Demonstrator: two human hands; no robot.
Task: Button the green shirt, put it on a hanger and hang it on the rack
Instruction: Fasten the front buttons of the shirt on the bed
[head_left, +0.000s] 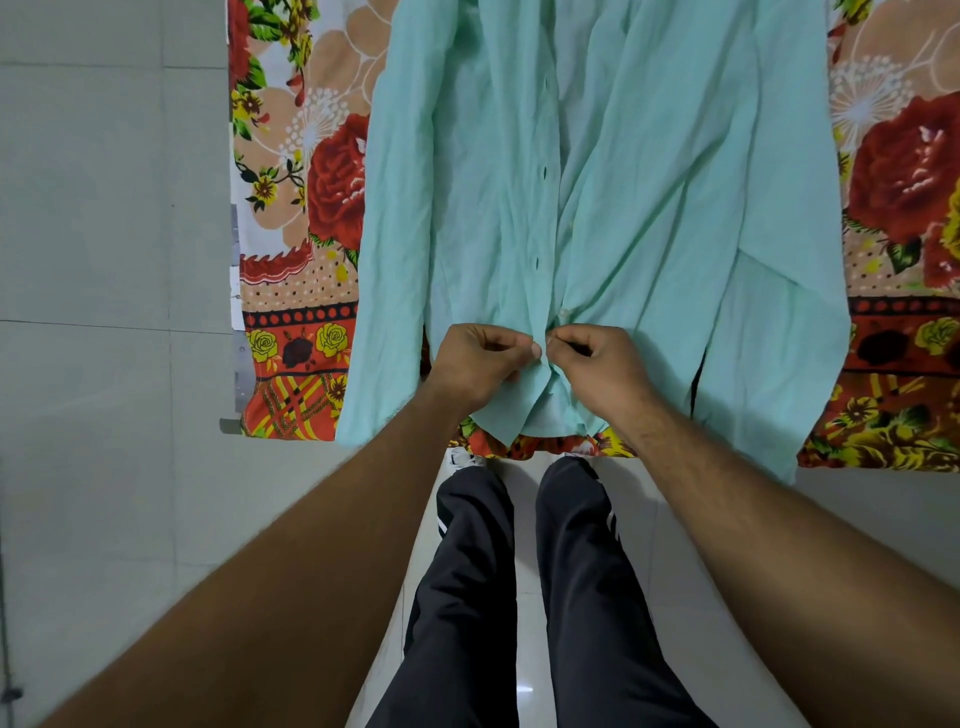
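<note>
The pale green shirt (613, 182) lies flat, front up, on a floral cloth, its hem toward me and its sleeves spread down both sides. Its front placket runs up the middle with open buttonholes showing. Near the hem, my left hand (480, 364) pinches the left placket edge. My right hand (597, 364) pinches the right edge just beside it, fingertips of both hands almost touching. A small button (564, 313) shows just above my right fingers. No hanger or rack is in view.
The red, yellow and peach floral cloth (306, 218) covers the surface, its edge hanging toward me. Grey floor tiles (104, 208) lie to the left. My legs in dark trousers (519, 597) stand right below the surface edge.
</note>
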